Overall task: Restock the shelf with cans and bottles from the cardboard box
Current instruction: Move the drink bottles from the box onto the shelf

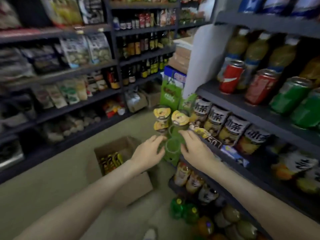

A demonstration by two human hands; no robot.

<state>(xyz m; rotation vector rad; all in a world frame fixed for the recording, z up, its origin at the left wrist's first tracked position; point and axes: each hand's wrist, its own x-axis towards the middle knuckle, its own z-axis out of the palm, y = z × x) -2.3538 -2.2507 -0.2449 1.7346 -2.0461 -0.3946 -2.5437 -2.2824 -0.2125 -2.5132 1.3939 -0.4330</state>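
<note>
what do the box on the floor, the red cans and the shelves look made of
Box: brown cardboard, matte, top flaps open. Red cans: likely metal, glossy print, silvery rims. Shelves: dark matte boards, painted metal or wood; the blur leaves it open.

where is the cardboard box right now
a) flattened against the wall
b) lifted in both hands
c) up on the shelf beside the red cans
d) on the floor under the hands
d: the cardboard box sits open on the floor with yellow and black cans in it, while the left hand and right hand hold a green pack above it.
</note>
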